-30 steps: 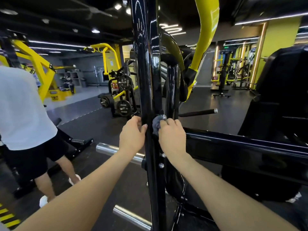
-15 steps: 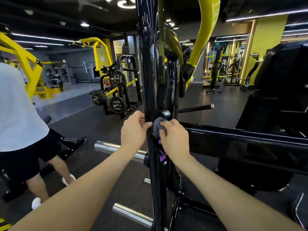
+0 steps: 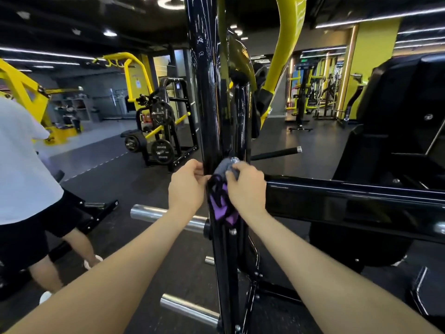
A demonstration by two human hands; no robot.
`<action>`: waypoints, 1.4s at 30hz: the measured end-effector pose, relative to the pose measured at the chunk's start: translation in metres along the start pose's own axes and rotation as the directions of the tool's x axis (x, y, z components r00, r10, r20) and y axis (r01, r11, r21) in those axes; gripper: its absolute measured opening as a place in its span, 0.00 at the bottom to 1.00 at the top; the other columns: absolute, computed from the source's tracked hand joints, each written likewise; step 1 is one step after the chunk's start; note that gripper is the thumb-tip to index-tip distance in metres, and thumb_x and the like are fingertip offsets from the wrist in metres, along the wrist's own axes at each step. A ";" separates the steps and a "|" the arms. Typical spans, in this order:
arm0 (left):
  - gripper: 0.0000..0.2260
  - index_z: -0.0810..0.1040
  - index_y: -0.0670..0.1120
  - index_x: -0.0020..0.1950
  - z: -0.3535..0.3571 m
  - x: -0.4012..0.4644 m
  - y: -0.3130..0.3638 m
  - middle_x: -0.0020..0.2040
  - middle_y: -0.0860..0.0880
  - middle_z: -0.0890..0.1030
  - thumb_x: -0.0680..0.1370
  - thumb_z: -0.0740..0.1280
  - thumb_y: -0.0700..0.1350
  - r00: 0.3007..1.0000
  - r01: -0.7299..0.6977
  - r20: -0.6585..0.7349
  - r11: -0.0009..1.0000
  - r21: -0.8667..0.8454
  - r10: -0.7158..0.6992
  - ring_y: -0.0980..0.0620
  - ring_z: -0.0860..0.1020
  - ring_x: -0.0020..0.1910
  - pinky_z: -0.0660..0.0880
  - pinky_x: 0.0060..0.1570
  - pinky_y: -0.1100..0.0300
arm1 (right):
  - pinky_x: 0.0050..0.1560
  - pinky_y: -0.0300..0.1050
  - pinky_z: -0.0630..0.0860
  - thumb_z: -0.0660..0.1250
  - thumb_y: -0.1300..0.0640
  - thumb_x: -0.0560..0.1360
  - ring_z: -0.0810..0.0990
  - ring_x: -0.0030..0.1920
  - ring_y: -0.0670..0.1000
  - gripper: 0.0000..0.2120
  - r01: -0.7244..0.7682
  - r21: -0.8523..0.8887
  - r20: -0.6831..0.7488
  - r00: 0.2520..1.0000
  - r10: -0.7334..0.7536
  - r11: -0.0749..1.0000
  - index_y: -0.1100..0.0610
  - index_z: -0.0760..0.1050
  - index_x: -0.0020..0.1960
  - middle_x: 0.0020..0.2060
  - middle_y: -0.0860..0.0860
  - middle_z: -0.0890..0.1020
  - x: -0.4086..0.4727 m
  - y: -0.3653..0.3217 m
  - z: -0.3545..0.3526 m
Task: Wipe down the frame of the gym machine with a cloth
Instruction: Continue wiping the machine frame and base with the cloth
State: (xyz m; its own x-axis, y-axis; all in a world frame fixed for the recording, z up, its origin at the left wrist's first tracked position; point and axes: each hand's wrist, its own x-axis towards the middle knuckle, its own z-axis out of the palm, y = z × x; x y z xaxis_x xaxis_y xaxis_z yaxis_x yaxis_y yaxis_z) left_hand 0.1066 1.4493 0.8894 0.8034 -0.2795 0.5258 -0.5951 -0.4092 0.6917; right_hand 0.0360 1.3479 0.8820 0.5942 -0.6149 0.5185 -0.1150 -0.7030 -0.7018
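Observation:
A glossy black upright post (image 3: pixel 212 104) of the gym machine frame rises in the middle of the view. A black crossbeam (image 3: pixel 349 196) runs from it to the right. My right hand (image 3: pixel 245 189) grips a grey and purple cloth (image 3: pixel 222 203) against the post, just right of its front face. The cloth's purple part hangs down below my fingers. My left hand (image 3: pixel 186 186) holds the post's left edge at the same height, its fingertips curled onto the post.
A person in a white shirt and black shorts (image 3: pixel 21 169) stands close at the left. Chrome weight pegs (image 3: pixel 163 216) stick out left of the post. A yellow curved arm (image 3: pixel 284 56) rises behind it. A plate rack (image 3: pixel 163 138) and yellow machines stand farther back.
The view has tilted and both hands sit a little lower on the post. More of the cloth's purple part now hangs below my right hand.

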 end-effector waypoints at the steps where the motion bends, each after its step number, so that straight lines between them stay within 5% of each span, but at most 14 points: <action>1: 0.08 0.78 0.42 0.54 0.000 0.001 -0.001 0.44 0.51 0.79 0.75 0.68 0.37 1.000 -0.002 -0.002 1.000 0.002 0.002 0.50 0.78 0.46 0.74 0.53 0.56 | 0.53 0.48 0.69 0.61 0.57 0.79 0.77 0.55 0.58 0.11 0.016 -0.003 -0.019 1.000 -0.016 1.000 0.58 0.77 0.58 0.53 0.56 0.81 0.004 -0.005 -0.002; 7: 0.08 0.78 0.42 0.54 -0.001 0.002 -0.001 0.45 0.50 0.78 0.76 0.69 0.39 1.000 -0.022 0.012 1.000 0.014 0.021 0.53 0.76 0.45 0.71 0.50 0.62 | 0.52 0.48 0.71 0.62 0.57 0.78 0.78 0.55 0.58 0.10 0.019 -0.118 0.145 0.989 -0.002 0.993 0.57 0.77 0.57 0.52 0.55 0.81 -0.013 0.012 0.005; 13: 0.11 0.78 0.42 0.59 -0.005 -0.001 -0.003 0.48 0.50 0.80 0.77 0.67 0.38 0.999 -0.016 0.050 1.000 -0.004 0.016 0.52 0.78 0.50 0.70 0.52 0.64 | 0.51 0.47 0.69 0.60 0.56 0.79 0.77 0.56 0.57 0.11 0.067 -0.132 0.027 0.998 -0.064 0.989 0.57 0.76 0.58 0.53 0.54 0.80 0.003 -0.005 -0.002; 17: 0.10 0.78 0.43 0.59 -0.007 -0.001 0.001 0.48 0.51 0.79 0.77 0.67 0.39 0.996 -0.009 0.087 1.000 0.024 0.007 0.55 0.76 0.47 0.68 0.50 0.66 | 0.49 0.46 0.71 0.61 0.55 0.79 0.78 0.54 0.59 0.10 0.046 -0.196 0.183 0.983 -0.010 0.979 0.56 0.77 0.56 0.52 0.56 0.81 -0.013 0.010 0.002; 23: 0.13 0.77 0.42 0.63 -0.008 -0.002 0.000 0.55 0.47 0.81 0.79 0.65 0.38 0.994 0.011 0.113 1.000 -0.011 -0.010 0.51 0.78 0.54 0.68 0.55 0.65 | 0.49 0.47 0.70 0.60 0.57 0.79 0.77 0.54 0.58 0.10 0.093 -0.144 0.015 0.996 -0.092 0.985 0.57 0.78 0.55 0.51 0.54 0.81 0.015 -0.016 -0.009; 29: 0.15 0.76 0.45 0.66 -0.008 -0.005 0.001 0.54 0.48 0.81 0.79 0.64 0.39 0.990 0.001 0.142 1.000 0.016 -0.003 0.53 0.77 0.52 0.68 0.56 0.65 | 0.50 0.48 0.72 0.59 0.56 0.79 0.78 0.53 0.58 0.11 0.079 -0.240 0.198 0.980 -0.031 0.967 0.57 0.78 0.55 0.51 0.55 0.81 -0.014 0.014 0.007; 32: 0.17 0.73 0.45 0.69 -0.006 -0.005 -0.002 0.60 0.48 0.80 0.79 0.64 0.41 0.986 0.018 0.164 1.000 0.024 -0.022 0.52 0.77 0.59 0.69 0.62 0.61 | 0.44 0.45 0.67 0.60 0.55 0.79 0.78 0.53 0.58 0.10 0.075 -0.179 0.118 0.992 -0.054 0.981 0.58 0.79 0.52 0.50 0.55 0.81 0.001 -0.001 -0.003; 35: 0.18 0.71 0.45 0.70 -0.006 -0.003 -0.005 0.65 0.48 0.77 0.80 0.62 0.42 0.985 0.051 0.165 0.999 0.001 -0.051 0.52 0.74 0.63 0.66 0.64 0.62 | 0.48 0.46 0.68 0.59 0.56 0.80 0.77 0.55 0.57 0.11 0.080 -0.152 0.044 0.996 -0.074 0.985 0.58 0.78 0.56 0.53 0.55 0.79 0.005 -0.006 -0.002; 39: 0.19 0.69 0.47 0.72 -0.008 -0.006 -0.004 0.60 0.49 0.78 0.81 0.62 0.41 0.980 0.053 0.193 0.998 -0.032 -0.046 0.56 0.75 0.55 0.65 0.57 0.67 | 0.46 0.45 0.69 0.59 0.55 0.80 0.78 0.54 0.57 0.11 0.064 -0.194 0.162 0.986 -0.033 0.979 0.59 0.78 0.52 0.51 0.55 0.79 -0.015 0.016 0.010; 42: 0.19 0.69 0.48 0.72 -0.009 -0.009 -0.004 0.59 0.48 0.78 0.81 0.61 0.41 0.976 0.049 0.213 0.998 -0.032 -0.041 0.55 0.74 0.53 0.65 0.55 0.66 | 0.44 0.44 0.67 0.60 0.57 0.79 0.78 0.53 0.57 0.10 0.078 -0.139 0.121 0.991 -0.062 0.987 0.60 0.79 0.51 0.51 0.55 0.79 -0.007 0.007 0.004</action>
State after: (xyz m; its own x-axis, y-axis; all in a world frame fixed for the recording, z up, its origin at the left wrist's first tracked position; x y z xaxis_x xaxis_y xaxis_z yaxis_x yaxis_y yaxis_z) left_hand 0.1014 1.4608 0.8861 0.8134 -0.4408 0.3796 -0.5553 -0.3940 0.7324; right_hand 0.0338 1.3490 0.8719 0.6921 -0.5226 0.4978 -0.1777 -0.7918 -0.5843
